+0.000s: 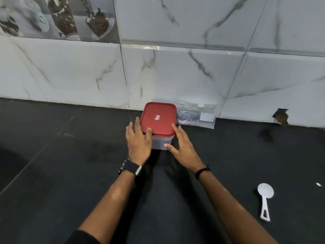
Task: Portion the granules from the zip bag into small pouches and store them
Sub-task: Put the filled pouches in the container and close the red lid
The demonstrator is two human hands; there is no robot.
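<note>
A clear plastic container (161, 142) with a red lid (159, 118) closed on top stands on the black countertop (70, 164) near the tiled wall. My left hand (138, 141) lies against its left front side, fingers spread, thumb on the lid's edge. On the container's right front corner rests my right hand (182, 145), fingers apart, touching the lid edge and the wall of the box. A flat clear zip bag (196, 114) leans against the wall just right of the container. A white plastic scoop (264, 199) lies on the counter at the lower right. No pouches are visible.
The marble-patterned tiled wall (175, 71) rises right behind the container. A small hole with brown debris (281, 117) sits at the wall's base on the right. A tiny white speck (318, 184) lies near the scoop.
</note>
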